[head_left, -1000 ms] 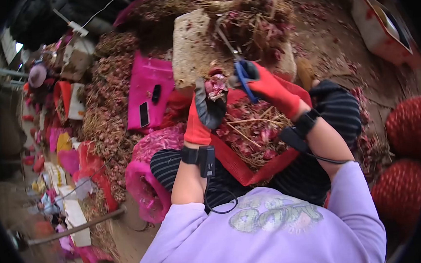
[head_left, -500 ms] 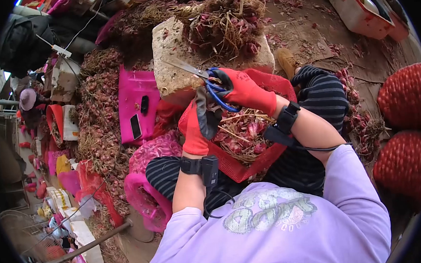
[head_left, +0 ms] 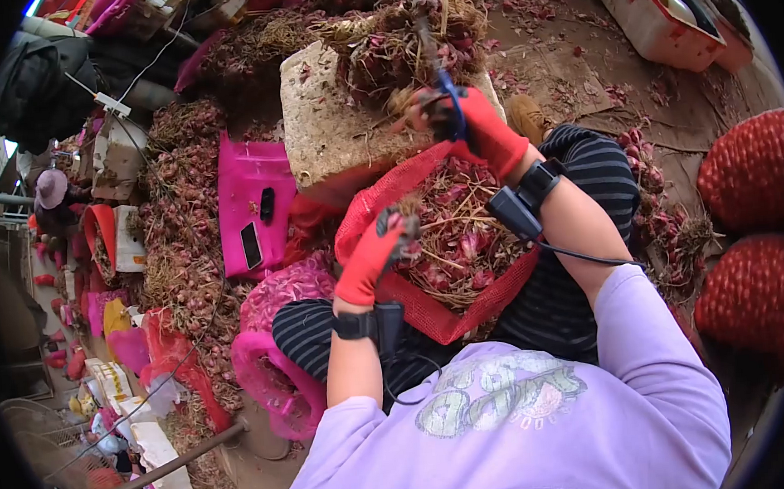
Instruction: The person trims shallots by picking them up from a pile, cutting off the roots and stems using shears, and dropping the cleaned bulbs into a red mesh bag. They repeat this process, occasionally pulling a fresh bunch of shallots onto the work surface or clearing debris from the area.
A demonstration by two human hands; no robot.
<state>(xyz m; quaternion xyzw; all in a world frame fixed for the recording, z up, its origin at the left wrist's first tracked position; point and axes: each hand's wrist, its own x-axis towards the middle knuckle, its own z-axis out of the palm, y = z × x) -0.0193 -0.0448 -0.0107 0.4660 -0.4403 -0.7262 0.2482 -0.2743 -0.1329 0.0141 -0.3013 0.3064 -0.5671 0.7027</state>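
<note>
My right hand (head_left: 479,129), in a red glove with dark fingers, grips blue-handled scissors (head_left: 451,104). Their blurred blades point up toward a heap of shallots with dry roots and stalks (head_left: 397,58). That heap lies on a stained foam block (head_left: 315,114). My left hand (head_left: 376,250), gloved the same way, is closed over the left side of a red mesh bag (head_left: 447,318). At its fingertips shows a small pinkish bulb with brown roots (head_left: 396,218), partly hidden and smeared. Loose shallots and dry trimmings (head_left: 464,239) fill the bag between my legs.
A pink sheet (head_left: 260,176) with a phone (head_left: 251,245) and a small black device (head_left: 267,204) lies left. Beyond it stretches a long shallot pile (head_left: 176,214). Full red mesh sacks (head_left: 754,287) stand right. A white bin (head_left: 658,21) is far right. Another person (head_left: 52,191) is far left.
My hands have moved apart. The right hand has carried the scissors up and right, turning the blades toward the heap. My left hand has come lower, over the bag.
</note>
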